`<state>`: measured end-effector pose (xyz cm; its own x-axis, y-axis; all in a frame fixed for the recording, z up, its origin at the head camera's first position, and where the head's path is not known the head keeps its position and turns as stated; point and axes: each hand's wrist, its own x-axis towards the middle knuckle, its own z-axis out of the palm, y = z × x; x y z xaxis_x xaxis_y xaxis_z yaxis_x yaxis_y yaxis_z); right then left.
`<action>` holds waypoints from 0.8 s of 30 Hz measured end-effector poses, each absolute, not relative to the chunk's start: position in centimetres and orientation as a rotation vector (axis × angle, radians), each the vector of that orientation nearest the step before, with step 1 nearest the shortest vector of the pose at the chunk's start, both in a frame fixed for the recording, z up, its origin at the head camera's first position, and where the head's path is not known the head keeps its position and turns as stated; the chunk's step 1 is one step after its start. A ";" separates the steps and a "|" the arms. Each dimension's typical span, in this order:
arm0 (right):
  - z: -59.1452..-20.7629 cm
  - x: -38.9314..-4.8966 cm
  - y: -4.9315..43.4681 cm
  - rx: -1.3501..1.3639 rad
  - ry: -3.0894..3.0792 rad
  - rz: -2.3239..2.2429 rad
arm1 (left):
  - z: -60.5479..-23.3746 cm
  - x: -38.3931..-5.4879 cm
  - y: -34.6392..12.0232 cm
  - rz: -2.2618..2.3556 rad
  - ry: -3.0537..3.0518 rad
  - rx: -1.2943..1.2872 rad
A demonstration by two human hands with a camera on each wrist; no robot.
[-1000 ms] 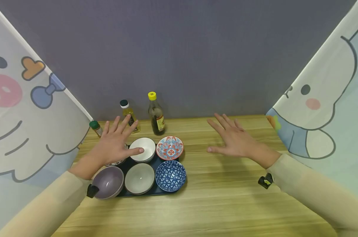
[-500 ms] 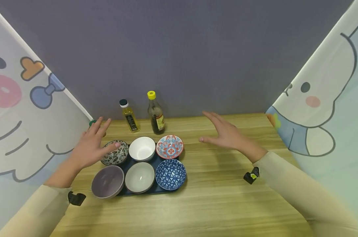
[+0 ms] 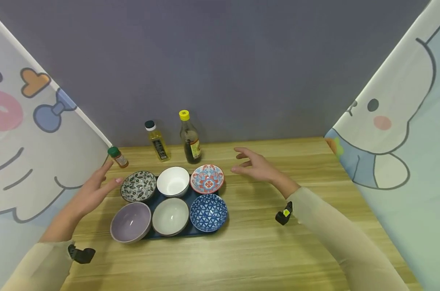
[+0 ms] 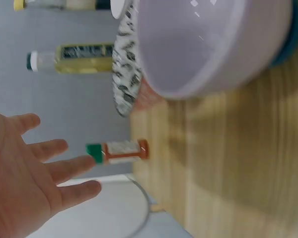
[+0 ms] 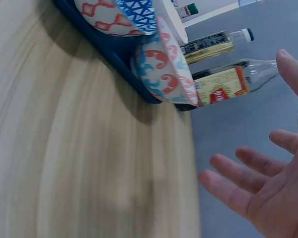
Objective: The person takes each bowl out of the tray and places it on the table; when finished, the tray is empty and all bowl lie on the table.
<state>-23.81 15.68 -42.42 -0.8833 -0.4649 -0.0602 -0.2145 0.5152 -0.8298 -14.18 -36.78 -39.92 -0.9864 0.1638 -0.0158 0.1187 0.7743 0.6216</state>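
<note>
My left hand (image 3: pixel 90 192), fingers apart and holding nothing, hovers left of the black-and-white patterned bowl (image 3: pixel 138 186) and the purple bowl (image 3: pixel 131 222). To the right of the red-and-blue patterned bowl (image 3: pixel 207 179) is my right hand (image 3: pixel 255 165), its fingers loosely bent around nothing. A white bowl (image 3: pixel 173 181), a pale grey bowl (image 3: pixel 170 216) and a blue triangle-patterned bowl (image 3: pixel 208 213) complete two rows on a dark blue tray (image 3: pixel 191 197). In the left wrist view, a small green-capped spice jar (image 4: pixel 124 151) stands beyond the left fingertips.
Behind the bowls stand a dark-capped bottle of yellow oil (image 3: pixel 159 144) and a yellow-capped bottle of dark sauce (image 3: pixel 190 141). The wooden table (image 3: pixel 278 250) ends at a grey back wall (image 3: pixel 220 72). Cartoon-printed curtains (image 3: pixel 394 121) flank both sides.
The left hand has moved left and down, uncovering the patterned bowl and the spice jar. The right hand has moved left toward the red-and-blue bowl, and its fingers have bent more.
</note>
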 end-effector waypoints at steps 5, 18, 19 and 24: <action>-44.2 -24.5 14.2 -0.556 2.409 -1.372 | -41.4 -13.7 -38.4 1.043 2.785 0.125; -47.1 -24.7 11.6 -0.371 2.249 -1.489 | -46.5 -11.9 -40.7 1.401 2.544 0.243; -47.3 -24.7 11.5 -0.361 2.231 -1.497 | -46.7 -11.7 -40.7 1.438 2.526 0.252; -48.2 -24.6 11.1 -0.352 2.146 -1.550 | -47.8 -11.2 -40.7 1.599 2.415 0.307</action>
